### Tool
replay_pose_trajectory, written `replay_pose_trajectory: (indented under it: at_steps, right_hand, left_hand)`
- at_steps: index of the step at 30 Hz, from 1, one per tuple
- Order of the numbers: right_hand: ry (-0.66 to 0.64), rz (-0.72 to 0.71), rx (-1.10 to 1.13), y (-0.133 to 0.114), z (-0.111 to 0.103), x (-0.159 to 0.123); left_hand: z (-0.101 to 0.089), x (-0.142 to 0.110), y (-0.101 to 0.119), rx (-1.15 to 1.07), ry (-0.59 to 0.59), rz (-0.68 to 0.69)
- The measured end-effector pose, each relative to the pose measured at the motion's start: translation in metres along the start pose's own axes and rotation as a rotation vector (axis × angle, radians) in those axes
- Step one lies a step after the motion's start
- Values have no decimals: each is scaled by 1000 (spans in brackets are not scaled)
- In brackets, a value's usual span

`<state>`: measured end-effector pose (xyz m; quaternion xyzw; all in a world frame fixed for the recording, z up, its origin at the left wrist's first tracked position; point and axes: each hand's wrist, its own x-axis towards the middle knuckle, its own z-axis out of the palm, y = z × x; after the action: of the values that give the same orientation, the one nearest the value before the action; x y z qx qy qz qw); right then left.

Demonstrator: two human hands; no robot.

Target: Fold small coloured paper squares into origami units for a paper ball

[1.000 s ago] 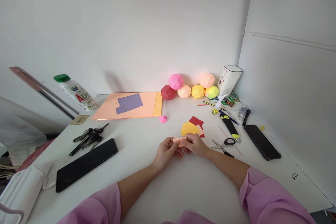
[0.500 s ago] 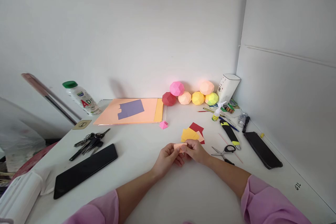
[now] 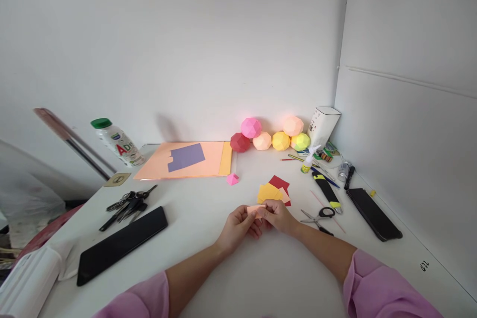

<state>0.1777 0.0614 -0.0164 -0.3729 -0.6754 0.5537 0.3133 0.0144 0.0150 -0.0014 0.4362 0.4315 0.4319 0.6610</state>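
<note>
Between my two hands is a small piece of peach paper (image 3: 254, 209). My left hand (image 3: 238, 224) pinches its left part, thumb on top. On the paper's right end, my right hand (image 3: 278, 215) is closed with thumb and fingers. Just beyond my hands lie yellow paper pieces (image 3: 269, 192), a red paper piece (image 3: 278, 183) and a small peach piece (image 3: 284, 197), overlapping. A small pink folded paper shape (image 3: 233, 179) sits farther back to the left. To the right of my right hand, scissors (image 3: 317, 219) rest on the table with blades apart.
Faceted paper balls (image 3: 262, 140) stand against the wall. Peach sheets (image 3: 186, 169) with a purple sheet (image 3: 187, 157) lie back left. At left are a bottle (image 3: 119, 144), keys (image 3: 130, 206) and a black phone (image 3: 122, 245); at right, a glue bottle (image 3: 307, 163), cutter (image 3: 327, 192) and dark case (image 3: 373, 213).
The whole scene sits lower in the picture as the camera view has tilted up. Both hands keep their hold on the peach paper, with little visible movement.
</note>
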Motion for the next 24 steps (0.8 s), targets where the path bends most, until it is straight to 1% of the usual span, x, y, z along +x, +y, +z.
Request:
replay_pose_trajectory:
  at_steps: [7,13,15,18,22,24]
  right_hand:
    - [11,22,-6,0,1,0]
    - [8,21,0,0,0,0]
    - [-2,12,11,-1,0,1]
    - [-35,-9,21,-5,1,0]
    - [-124,-12,55,-6,2,-2]
    - [-111,17,42,-5,2,-2]
  left_hand:
    - [-2,-1,0,15,-35,4]
    - [-1,0,-2,-10,-17,19]
    - [0,-1,-3,1,-11,43]
    - [1,-4,-8,78,33,121]
    - [-1,-8,-18,278,104,226]
    - [-2,-10,-21,392,120,282]
